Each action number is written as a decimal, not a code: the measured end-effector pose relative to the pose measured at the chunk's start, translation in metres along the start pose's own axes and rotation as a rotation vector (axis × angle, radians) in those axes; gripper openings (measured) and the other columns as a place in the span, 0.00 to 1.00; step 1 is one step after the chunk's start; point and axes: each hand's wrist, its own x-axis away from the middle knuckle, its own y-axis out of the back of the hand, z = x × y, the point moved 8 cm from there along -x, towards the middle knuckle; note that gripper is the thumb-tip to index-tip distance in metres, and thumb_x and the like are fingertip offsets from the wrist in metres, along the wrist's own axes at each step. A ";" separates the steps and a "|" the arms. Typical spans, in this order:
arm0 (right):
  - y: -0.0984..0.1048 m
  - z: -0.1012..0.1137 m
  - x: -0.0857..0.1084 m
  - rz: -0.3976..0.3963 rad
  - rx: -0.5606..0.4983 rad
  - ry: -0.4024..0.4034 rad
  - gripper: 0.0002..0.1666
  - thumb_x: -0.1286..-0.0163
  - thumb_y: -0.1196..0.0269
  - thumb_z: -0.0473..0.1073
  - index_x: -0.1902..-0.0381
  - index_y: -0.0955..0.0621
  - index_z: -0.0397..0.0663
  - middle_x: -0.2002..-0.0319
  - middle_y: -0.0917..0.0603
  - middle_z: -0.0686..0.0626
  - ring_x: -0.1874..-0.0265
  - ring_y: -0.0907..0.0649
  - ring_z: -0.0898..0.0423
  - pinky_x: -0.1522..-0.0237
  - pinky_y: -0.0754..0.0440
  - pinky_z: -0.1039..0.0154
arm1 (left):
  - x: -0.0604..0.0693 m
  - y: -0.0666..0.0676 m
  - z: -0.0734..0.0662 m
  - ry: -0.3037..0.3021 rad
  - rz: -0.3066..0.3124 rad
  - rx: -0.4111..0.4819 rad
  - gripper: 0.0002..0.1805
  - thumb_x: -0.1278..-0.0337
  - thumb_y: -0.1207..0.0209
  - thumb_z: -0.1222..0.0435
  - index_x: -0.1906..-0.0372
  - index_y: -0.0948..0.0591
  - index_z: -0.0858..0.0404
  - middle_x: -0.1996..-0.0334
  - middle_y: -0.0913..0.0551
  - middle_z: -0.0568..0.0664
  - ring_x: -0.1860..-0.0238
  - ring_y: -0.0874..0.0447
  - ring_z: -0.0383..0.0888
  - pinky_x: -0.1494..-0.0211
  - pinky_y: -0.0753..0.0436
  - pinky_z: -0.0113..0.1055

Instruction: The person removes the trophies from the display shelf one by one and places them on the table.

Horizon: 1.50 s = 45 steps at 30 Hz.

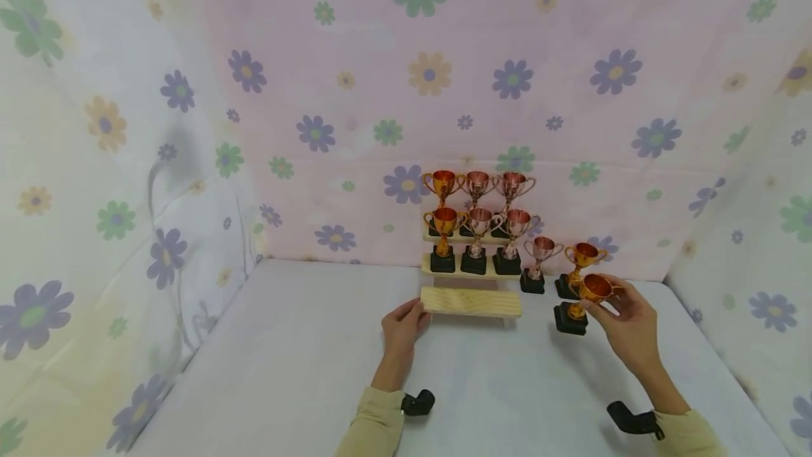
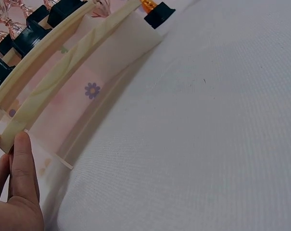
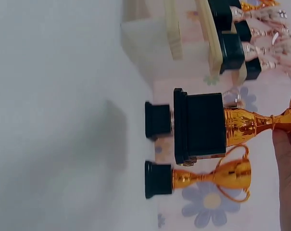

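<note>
My right hand (image 1: 631, 319) holds a gold trophy cup (image 1: 595, 289) by its bowl, near one handle. In the right wrist view its black base (image 3: 200, 126) hangs off the tabletop, in front of a second gold trophy (image 3: 232, 174). The left hand (image 1: 402, 330) pinches the left end of the lowest step (image 1: 471, 301) of a wooden tiered stand; thumb and fingers (image 2: 24, 166) lie on either side of the board. Three trophies stand on each of the two upper tiers, a gold one (image 1: 444, 228) at the left and pinkish-silver ones (image 1: 480, 228) beside it.
Right of the stand, a pinkish-silver trophy (image 1: 541, 252) and a gold trophy (image 1: 580, 259) stand on the white tabletop (image 1: 285, 358). Flower-patterned cloth (image 1: 355, 62) hangs close behind the stand and along both sides.
</note>
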 end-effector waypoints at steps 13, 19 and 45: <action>0.046 -0.041 -0.015 -0.091 0.056 -0.109 0.31 0.39 0.30 0.24 0.37 0.23 0.34 0.53 0.18 0.71 0.56 0.17 0.76 0.54 0.20 0.84 | 0.002 0.000 0.000 -0.002 0.000 0.009 0.15 0.33 0.39 0.73 0.46 0.19 0.78 0.55 0.16 0.62 0.62 0.13 0.41 0.52 0.10 0.33; 0.058 -0.058 -0.023 -0.053 0.066 -0.135 0.29 0.35 0.30 0.29 0.36 0.22 0.41 0.52 0.20 0.71 0.56 0.19 0.77 0.56 0.20 0.85 | 0.001 0.001 0.000 -0.002 -0.011 0.005 0.15 0.33 0.40 0.73 0.46 0.19 0.79 0.55 0.16 0.62 0.62 0.13 0.41 0.54 0.11 0.31; 0.071 -0.111 -0.073 0.084 0.047 -0.251 0.24 0.33 0.30 0.35 0.42 0.23 0.56 0.58 0.21 0.76 0.62 0.20 0.81 0.63 0.19 0.85 | 0.002 0.002 0.001 -0.002 0.008 0.012 0.15 0.34 0.39 0.74 0.46 0.19 0.79 0.57 0.15 0.60 0.63 0.13 0.41 0.51 0.10 0.35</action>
